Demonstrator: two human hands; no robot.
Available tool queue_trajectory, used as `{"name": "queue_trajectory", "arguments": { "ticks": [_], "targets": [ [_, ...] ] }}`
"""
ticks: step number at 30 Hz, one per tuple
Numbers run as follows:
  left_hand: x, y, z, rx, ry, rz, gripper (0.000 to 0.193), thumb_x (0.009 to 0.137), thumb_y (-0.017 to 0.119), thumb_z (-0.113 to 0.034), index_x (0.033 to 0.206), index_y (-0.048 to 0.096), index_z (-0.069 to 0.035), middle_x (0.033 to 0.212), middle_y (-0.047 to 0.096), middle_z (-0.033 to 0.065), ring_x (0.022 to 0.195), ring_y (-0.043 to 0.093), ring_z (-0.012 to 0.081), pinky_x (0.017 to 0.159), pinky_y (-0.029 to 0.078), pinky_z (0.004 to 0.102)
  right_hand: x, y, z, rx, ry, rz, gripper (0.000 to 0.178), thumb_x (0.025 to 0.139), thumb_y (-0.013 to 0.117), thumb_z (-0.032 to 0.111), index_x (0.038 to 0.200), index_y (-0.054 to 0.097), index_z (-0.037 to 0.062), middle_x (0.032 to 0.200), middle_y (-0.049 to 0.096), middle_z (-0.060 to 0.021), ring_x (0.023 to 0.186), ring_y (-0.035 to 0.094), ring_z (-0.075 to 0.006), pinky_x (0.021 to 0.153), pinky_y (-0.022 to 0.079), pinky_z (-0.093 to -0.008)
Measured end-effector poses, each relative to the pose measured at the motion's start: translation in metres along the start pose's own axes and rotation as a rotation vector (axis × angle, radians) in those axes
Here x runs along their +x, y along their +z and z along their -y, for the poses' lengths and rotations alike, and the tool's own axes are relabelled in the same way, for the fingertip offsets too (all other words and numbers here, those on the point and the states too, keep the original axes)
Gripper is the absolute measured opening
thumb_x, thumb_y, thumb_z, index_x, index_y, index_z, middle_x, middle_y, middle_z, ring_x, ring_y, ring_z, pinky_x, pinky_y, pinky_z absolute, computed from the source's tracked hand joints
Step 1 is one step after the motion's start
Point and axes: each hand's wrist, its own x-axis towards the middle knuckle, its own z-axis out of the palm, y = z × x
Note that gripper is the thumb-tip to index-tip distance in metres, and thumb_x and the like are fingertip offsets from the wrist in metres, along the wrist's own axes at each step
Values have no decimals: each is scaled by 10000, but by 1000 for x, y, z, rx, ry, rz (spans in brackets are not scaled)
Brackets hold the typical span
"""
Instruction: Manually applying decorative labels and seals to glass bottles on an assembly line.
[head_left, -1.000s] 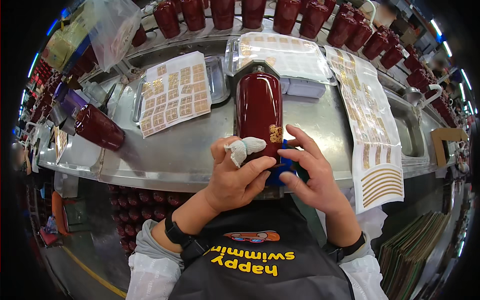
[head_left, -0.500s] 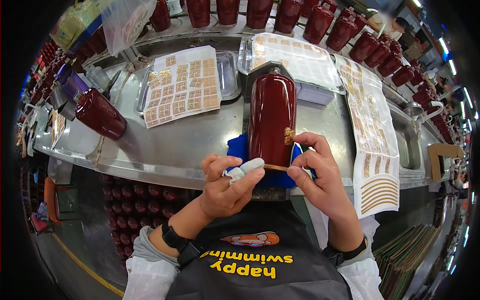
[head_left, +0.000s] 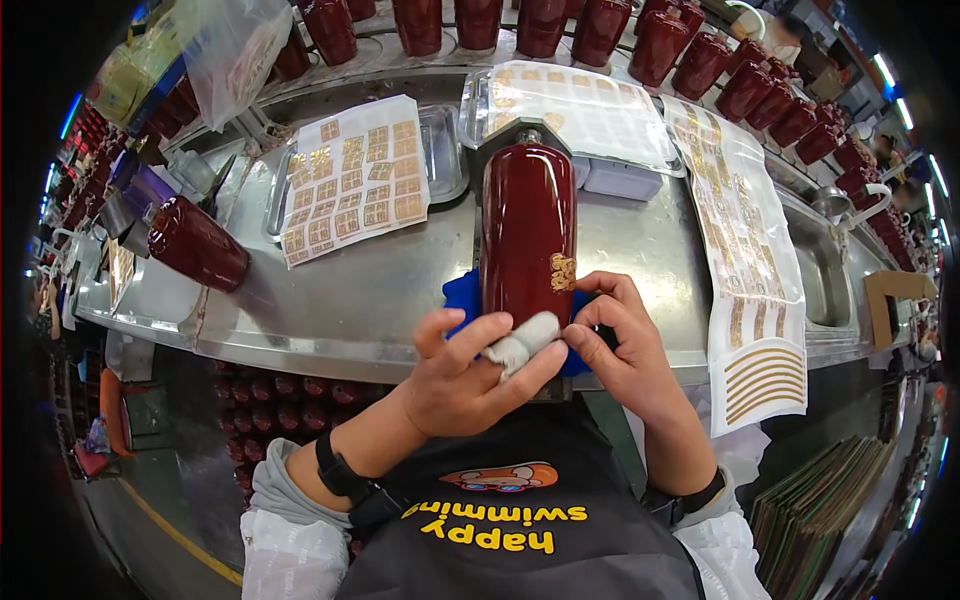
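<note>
A dark red bottle (head_left: pixel 528 235) lies lengthwise on the steel tabletop (head_left: pixel 400 290), its cap end pointing away from the person, its near end resting on a blue cloth (head_left: pixel 462 296). A small gold decal (head_left: pixel 563 272) sits on the bottle's right flank, close to the near end.

The left hand (head_left: pixel 468 375) is curled at the bottle's near end; its index finger, wrapped in white tape (head_left: pixel 523 338), lies across the glass, and the fingers are drawn together around the end of the bottle. The right hand (head_left: pixel 622 345) rests just beside the decal, thumb and fingertips pinched together at the bottle's lower right edge (whether they grip anything small there cannot be told). The two hands touch at the fingertips.

Left of the bottle a tray (head_left: pixel 447 150) carries a sheet of gold decals (head_left: pixel 352 190); a second bottle (head_left: pixel 197 243) lies tilted at the far left. To the right, a long strip (head_left: pixel 745 250) of decals hangs over the tabletop edge. A row of similar bottles (head_left: pixel 700 60) stands upright along the back.
</note>
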Motion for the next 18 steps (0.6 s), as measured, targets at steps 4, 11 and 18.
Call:
{"name": "queue_trajectory", "arguments": {
  "ticks": [4,11,18],
  "targets": [
    [20,2,5,-20,-303,96,546,837,697,-299,1306,544,-65,1290,556,184,1150,467,335,977,332,478,-3,-1,-7,-24,-2,-22,103,876,671,111,901,619,26,1184,526,-173,1136,521,-288,899,446,-351],
    [-6,10,11,-232,-447,26,591,864,687,-324,1329,500,-10,1223,588,169,1131,494,350,979,318,493,-17,-1,1,537,201,-316,329,932,549,34,1259,532,6,1166,608,-111,1038,592,-127,844,485,-268],
    [-8,-3,5,-99,-149,-3,294,849,705,-180,1128,619,-144,1112,589,83,1053,494,279,954,356,465,-26,6,-17,603,260,-227,344,937,533,36,1278,502,-2,1010,586,-12,872,519,-43,785,444,-207]
  ]
}}
